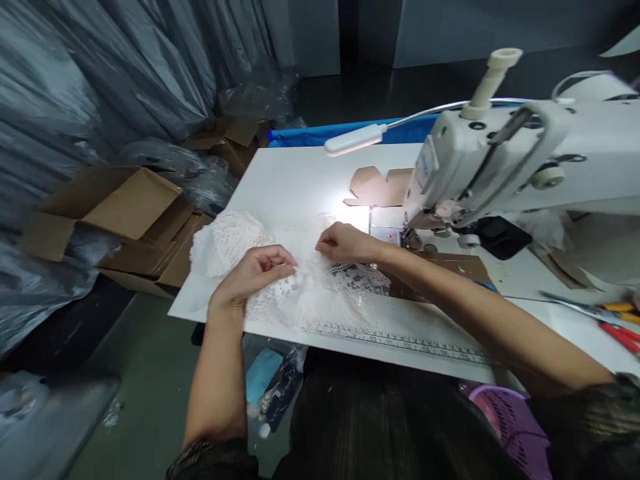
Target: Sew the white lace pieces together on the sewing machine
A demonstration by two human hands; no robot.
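White lace fabric (320, 300) lies crumpled across the front of the white sewing table (285, 170). My left hand (257, 270) pinches the lace between thumb and fingertips, left of centre. A little farther right and back, my right hand (343, 241) has its fingers closed on another part of the same fabric. A bunched heap of lace (235, 240) rests beyond my left hand. To the right of my right hand stands the white sewing machine (450, 173), with its needle area by my right forearm. A flatter patterned stretch of lace (363, 279) lies below my right wrist.
Brown cardboard pieces (377, 187) lie behind the machine's needle area. A lamp (355, 140) lights the table. Along the front edge runs a measuring tape (400, 342). Scissors (595, 310) with red handles lie at right. Open cardboard boxes (125, 200) stand left; a purple basket (515, 420) sits below.
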